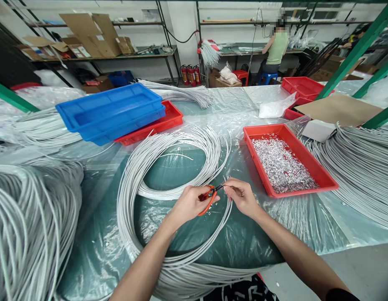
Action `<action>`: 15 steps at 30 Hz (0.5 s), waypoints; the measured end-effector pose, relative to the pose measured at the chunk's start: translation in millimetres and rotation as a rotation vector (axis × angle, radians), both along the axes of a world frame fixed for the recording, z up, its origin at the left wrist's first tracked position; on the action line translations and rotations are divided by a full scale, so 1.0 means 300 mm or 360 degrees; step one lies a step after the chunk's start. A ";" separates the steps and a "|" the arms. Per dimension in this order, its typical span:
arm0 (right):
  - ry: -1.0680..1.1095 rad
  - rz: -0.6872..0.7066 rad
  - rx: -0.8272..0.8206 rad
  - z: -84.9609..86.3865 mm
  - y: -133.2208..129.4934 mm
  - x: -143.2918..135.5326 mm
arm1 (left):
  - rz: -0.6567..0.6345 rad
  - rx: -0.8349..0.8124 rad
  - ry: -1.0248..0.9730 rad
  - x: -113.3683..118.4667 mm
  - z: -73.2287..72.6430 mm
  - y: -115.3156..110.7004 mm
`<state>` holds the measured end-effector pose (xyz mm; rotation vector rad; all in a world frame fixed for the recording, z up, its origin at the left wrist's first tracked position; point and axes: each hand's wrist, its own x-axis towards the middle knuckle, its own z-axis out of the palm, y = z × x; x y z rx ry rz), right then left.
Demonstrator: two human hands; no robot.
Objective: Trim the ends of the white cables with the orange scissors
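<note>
My left hand point(194, 202) is closed around orange-handled pliers or cutters point(209, 205); the exact kind is hard to tell. Their dark jaws point right and meet the cable ends by my other hand. Pinched between the fingers of my right hand point(242, 195) are the ends of a few thin white cables point(226, 215), which curve down and back toward me. Beneath and behind my hands lies a big coil of white cable point(128, 196) on the plastic-covered table point(96, 246). Small scraps lie on the plastic below the tool.
A red tray point(269, 188) of small shiny metal pieces stands to the right. Blue trays point(112, 110) sit partly over a red tray point(175, 115) at the back left. More cable bundles point(31, 225) lie left and right. A person point(277, 46) sits at the far bench.
</note>
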<state>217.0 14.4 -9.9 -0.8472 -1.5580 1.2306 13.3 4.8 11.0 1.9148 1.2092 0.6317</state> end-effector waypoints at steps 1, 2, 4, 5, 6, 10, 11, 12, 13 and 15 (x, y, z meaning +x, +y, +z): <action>-0.0007 0.0002 -0.0006 0.003 0.000 0.000 | -0.0002 0.0007 0.0007 -0.001 -0.002 0.001; -0.0010 0.0007 -0.0022 0.007 0.001 0.000 | -0.0001 0.0013 0.0011 -0.002 -0.004 0.002; 0.0008 0.0028 -0.0078 0.013 0.003 0.002 | 0.0004 0.0012 0.0017 -0.004 -0.008 0.004; 0.0027 0.0044 -0.0115 0.016 0.004 0.003 | 0.0007 0.0005 0.0019 -0.004 -0.010 0.005; 0.0047 0.0062 -0.0151 0.018 0.006 0.004 | 0.0009 -0.0002 0.0020 -0.004 -0.011 0.005; 0.0108 0.0106 -0.0220 0.015 0.012 0.008 | 0.0014 -0.0023 0.0033 -0.004 -0.008 0.004; 0.0116 0.0106 -0.0218 0.011 0.014 0.009 | 0.0010 -0.0025 0.0037 -0.004 -0.007 0.004; 0.0123 0.0099 -0.0211 0.008 0.014 0.009 | 0.0004 -0.0026 0.0038 -0.004 -0.006 0.004; 0.0130 0.0087 -0.0203 0.005 0.014 0.010 | -0.0004 -0.0026 0.0036 -0.004 -0.005 0.004; 0.0142 0.0055 -0.0193 0.002 0.013 0.010 | -0.0023 -0.0022 0.0025 -0.004 -0.006 0.006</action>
